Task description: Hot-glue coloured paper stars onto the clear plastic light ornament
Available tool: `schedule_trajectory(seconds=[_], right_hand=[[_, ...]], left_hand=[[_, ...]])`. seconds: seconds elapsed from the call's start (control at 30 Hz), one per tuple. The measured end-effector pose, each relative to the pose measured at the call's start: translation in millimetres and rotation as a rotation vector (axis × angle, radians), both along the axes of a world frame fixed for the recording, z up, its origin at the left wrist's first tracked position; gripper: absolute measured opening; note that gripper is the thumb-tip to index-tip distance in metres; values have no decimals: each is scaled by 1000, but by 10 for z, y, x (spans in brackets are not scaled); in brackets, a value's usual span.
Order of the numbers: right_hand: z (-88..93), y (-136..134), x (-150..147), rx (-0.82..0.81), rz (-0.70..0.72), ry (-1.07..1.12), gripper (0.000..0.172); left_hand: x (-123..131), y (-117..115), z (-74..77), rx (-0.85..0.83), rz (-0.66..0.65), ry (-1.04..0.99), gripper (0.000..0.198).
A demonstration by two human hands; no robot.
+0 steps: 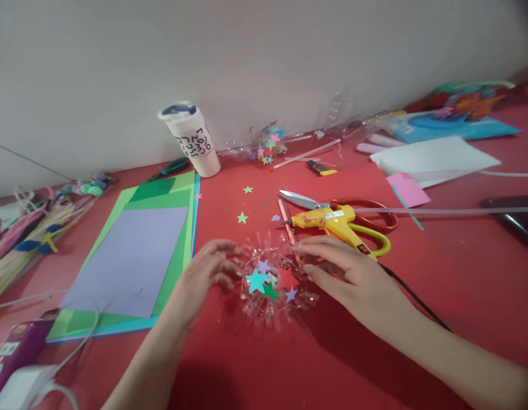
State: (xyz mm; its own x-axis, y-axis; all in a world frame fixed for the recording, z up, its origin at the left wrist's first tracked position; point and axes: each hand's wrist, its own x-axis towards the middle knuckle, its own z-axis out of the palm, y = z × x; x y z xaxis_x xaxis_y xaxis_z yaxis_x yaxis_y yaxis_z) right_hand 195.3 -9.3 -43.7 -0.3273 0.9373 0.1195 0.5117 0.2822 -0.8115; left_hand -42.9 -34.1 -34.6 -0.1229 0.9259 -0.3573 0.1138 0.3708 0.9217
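Note:
A round clear-plastic decoration (270, 279) with a fringed edge sits in front of me, with thin wire and little lights seeming to ring it. Turquoise, green, red and lilac paper stars lie in its middle. My left hand (210, 270) is at its left rim, fingers curved and apart. On the opposite side my right hand (345, 270) reaches its right rim with spread fingers. Whether the fingertips press on the plastic I cannot tell. Just beyond my right hand lies a yellow glue gun (321, 217), partly over red-handled scissors (362, 209).
A white tumbler (196, 139) stands by the wall. Coloured paper sheets (131, 250) lie left, near a purple device (19, 353) with cables. Loose green stars (242, 217), a box cutter (321, 167) and a star-filled clear ornament (270, 143) are farther back. White paper (434, 159) lies right.

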Motion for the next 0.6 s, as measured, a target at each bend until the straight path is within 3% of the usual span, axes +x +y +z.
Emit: schedule_trajectory(seconds=[0.03,0.13,0.27,0.47,0.6], right_hand=[[-1,7,1,-26,-5,17,22],[2,15,-7,-81,-14,65,20],[-5,9,-25,-101,11,106,19],[-38,-9,-36,-124,46,143,20],[16,-53,-50,-146,53,182,19]], left_hand=[[-44,22,-14,-15,-99,95,17],[-77,21,-20,158,-332,364,26],[96,-62,-10,341,-500,536,31],[276,-81,-58,410,-436,529,24],[261,-89,-69,280,-344,315,23]])
